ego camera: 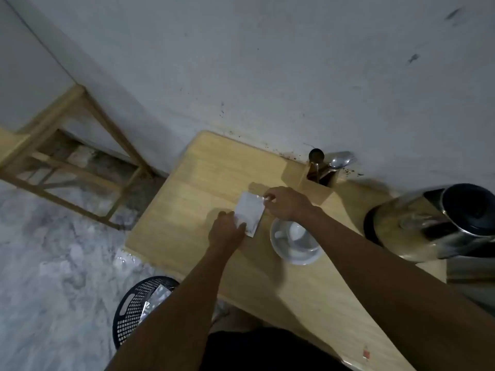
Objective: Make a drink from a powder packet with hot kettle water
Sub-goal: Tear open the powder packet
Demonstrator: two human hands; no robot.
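Centre of frame: the left hand [227, 231] grips the lower end of a white powder packet [250, 213], and the right hand [285, 203] pinches its upper corner. The packet is held over the table [187, 204], just left of a white cup [296, 241]. A steel kettle [428, 223] stands at right.
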